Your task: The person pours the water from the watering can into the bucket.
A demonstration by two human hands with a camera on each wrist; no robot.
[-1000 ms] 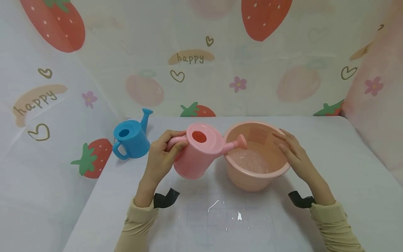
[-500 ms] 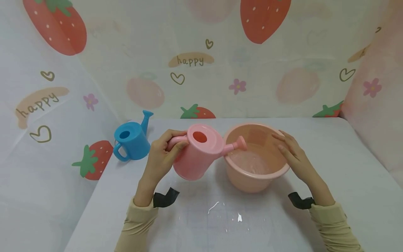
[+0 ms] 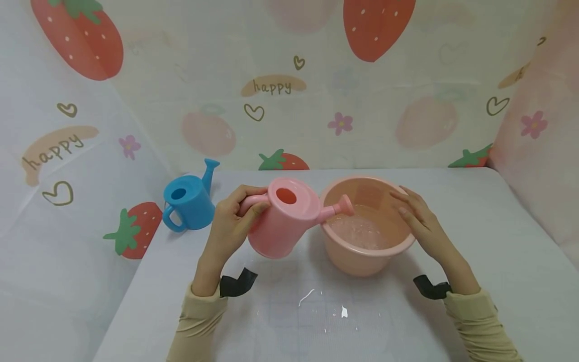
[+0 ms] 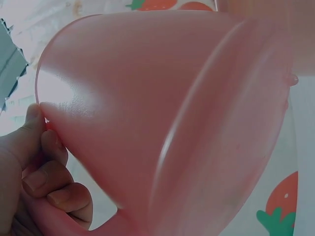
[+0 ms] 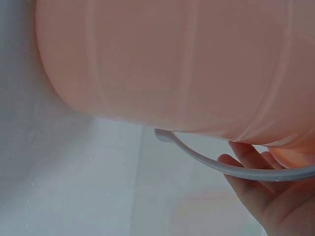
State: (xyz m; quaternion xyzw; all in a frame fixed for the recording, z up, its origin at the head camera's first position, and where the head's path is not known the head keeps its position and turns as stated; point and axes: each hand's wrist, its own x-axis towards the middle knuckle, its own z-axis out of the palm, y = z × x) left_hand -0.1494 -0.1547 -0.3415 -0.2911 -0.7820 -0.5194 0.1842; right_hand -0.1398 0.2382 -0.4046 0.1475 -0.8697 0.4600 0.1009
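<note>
My left hand (image 3: 232,216) grips the handle of a pink watering can (image 3: 285,221), thumb on top. In the left wrist view the can's body (image 4: 147,98) fills most of the picture, with curled fingers (image 4: 64,196) round the handle. The can tips to the right, its sprinkler head (image 3: 346,205) over a peach-coloured basin (image 3: 362,261). Rippled, bubbly water (image 3: 359,234) lies in the basin below the spout. On the basin's right rim rests my right hand (image 3: 420,216), fingers fairly straight. The right wrist view shows those fingers (image 5: 246,182) by the basin's outer wall (image 5: 147,64).
A blue watering can (image 3: 190,203) stands at the back left of the white table (image 3: 289,322). Wet spots (image 3: 345,311) shine near the front. Behind is a strawberry-print curtain (image 3: 371,125). A grey curved strip (image 5: 236,171) crosses the right wrist view.
The water in the basin has become more rippled below the spout. Both hands, the pink can and the basin stay almost in place; the view shifts slightly.
</note>
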